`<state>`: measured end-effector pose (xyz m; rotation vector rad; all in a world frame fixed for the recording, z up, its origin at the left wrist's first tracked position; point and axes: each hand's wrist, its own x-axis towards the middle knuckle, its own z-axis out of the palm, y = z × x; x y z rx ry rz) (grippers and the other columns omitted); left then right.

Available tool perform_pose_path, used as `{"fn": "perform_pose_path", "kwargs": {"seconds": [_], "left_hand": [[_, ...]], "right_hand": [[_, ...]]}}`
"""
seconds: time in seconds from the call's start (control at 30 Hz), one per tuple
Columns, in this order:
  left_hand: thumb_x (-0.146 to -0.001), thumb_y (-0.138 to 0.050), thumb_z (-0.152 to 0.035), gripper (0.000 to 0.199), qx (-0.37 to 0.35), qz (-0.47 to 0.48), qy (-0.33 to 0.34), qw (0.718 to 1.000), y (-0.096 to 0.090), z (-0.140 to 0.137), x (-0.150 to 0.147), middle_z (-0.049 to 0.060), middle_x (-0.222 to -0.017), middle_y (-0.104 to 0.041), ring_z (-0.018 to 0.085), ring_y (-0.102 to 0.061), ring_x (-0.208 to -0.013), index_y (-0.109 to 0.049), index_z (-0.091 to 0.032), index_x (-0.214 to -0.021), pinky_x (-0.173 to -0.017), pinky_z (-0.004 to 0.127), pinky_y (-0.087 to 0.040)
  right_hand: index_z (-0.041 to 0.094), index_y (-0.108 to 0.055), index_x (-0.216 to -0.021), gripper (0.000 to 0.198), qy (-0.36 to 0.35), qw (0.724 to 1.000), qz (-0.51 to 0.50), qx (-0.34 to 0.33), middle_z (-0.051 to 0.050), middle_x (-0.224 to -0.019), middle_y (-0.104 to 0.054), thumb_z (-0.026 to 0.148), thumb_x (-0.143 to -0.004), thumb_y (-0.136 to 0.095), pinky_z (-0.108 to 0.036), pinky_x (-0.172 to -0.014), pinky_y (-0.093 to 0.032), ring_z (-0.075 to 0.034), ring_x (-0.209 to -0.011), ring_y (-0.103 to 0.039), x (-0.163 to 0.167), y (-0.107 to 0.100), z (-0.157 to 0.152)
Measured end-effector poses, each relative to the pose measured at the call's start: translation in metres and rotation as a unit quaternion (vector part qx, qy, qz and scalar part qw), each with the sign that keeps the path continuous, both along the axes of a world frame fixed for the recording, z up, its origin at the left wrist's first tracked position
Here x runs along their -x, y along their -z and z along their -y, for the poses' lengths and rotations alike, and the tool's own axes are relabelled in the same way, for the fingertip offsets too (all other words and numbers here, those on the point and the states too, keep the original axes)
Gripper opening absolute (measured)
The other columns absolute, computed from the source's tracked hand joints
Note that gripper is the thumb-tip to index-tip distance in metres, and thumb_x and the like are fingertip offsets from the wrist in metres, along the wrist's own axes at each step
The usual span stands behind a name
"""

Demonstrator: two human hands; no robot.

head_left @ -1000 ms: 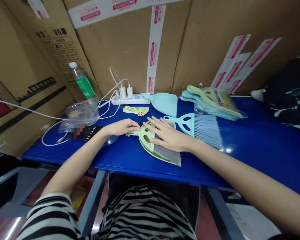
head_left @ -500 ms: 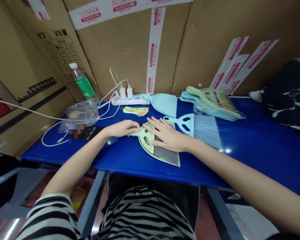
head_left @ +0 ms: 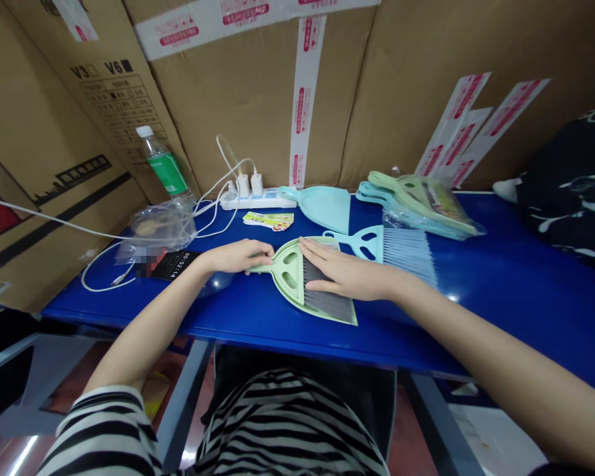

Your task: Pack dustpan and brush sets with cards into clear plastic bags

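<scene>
One green dustpan [head_left: 305,309] lies on the blue worktop [head_left: 218,317] with a green brush [head_left: 322,297] resting in it. At the dustpan's handle end, the left hand [head_left: 238,256] is closed in a pinch; whether it holds both handles I cannot tell. Over the dustpan's pan, the right hand [head_left: 344,272] lies open and flat on the brush's bristles. Both pieces look like light, fairly stiff, smooth plastic; the handles seem the surest hold, since the bristles would likely bend.
</scene>
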<state>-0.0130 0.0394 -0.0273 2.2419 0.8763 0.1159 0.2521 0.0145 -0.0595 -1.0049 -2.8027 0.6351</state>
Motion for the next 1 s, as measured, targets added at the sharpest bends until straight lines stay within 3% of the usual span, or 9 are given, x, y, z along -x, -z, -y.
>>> {"fn": "perform_pose_path", "kwargs": {"seconds": [0.2, 0.3, 0.47, 0.63, 1.0], "left_hand": [[-0.092, -0.045, -0.039, 0.025, 0.0, -0.008, -0.003, 1.0, 0.0, 0.001, -0.001, -0.005, -0.065, -0.049, 0.009, -0.049, -0.051, -0.053, -0.018, -0.079, -0.056, 0.022, -0.039], [-0.092, -0.046, -0.038, 0.025, 0.0, -0.006, -0.005, 1.0, -0.001, 0.001, 0.0, -0.004, -0.066, -0.05, 0.009, -0.049, -0.052, -0.054, -0.018, -0.08, -0.056, 0.022, -0.04], [-0.093, -0.046, -0.039, 0.026, -0.001, -0.005, -0.004, 1.0, 0.0, 0.0, 0.001, -0.005, -0.066, -0.05, 0.009, -0.049, -0.052, -0.054, -0.018, -0.08, -0.056, 0.022, -0.039], [-0.093, -0.047, -0.041, 0.027, 0.003, -0.003, -0.006, 1.0, 0.001, -0.001, 0.001, -0.004, -0.066, -0.05, 0.009, -0.05, -0.052, -0.054, -0.018, -0.081, -0.055, 0.022, -0.039], [-0.094, -0.047, -0.039, 0.026, 0.009, 0.0, -0.012, 1.0, 0.001, 0.0, 0.001, -0.005, -0.065, -0.05, 0.009, -0.049, -0.052, -0.055, -0.018, -0.081, -0.054, 0.021, -0.039]], "right_hand": [[0.004, -0.043, -0.15, 0.082, 0.011, 0.999, 0.014, -0.04, -0.021, -0.155, -0.04, 0.063, -0.093, -0.045, -0.048, -0.114, -0.039, -0.035, -0.141, -0.041, -0.01, -0.011, -0.003], [0.005, -0.055, -0.141, 0.068, 0.001, 0.997, 0.025, -0.077, -0.022, -0.144, -0.055, 0.053, -0.093, -0.051, -0.049, -0.108, -0.045, -0.035, -0.133, -0.051, -0.012, -0.016, -0.005], [0.016, -0.066, -0.13, 0.047, -0.015, 0.991, 0.016, -0.129, -0.016, -0.126, -0.068, 0.043, -0.091, -0.056, -0.046, -0.093, -0.053, -0.032, -0.115, -0.063, -0.011, -0.019, -0.005], [0.016, -0.07, -0.112, 0.033, -0.013, 0.989, 0.031, -0.142, -0.014, -0.103, -0.07, 0.035, -0.087, -0.06, -0.042, -0.082, -0.054, -0.028, -0.097, -0.065, -0.009, -0.024, -0.003], [0.02, -0.06, -0.085, 0.009, 0.026, 0.996, 0.03, -0.08, -0.006, -0.085, -0.064, 0.017, -0.076, -0.058, -0.03, -0.062, -0.044, -0.018, -0.071, -0.057, -0.012, -0.033, -0.001]]}}
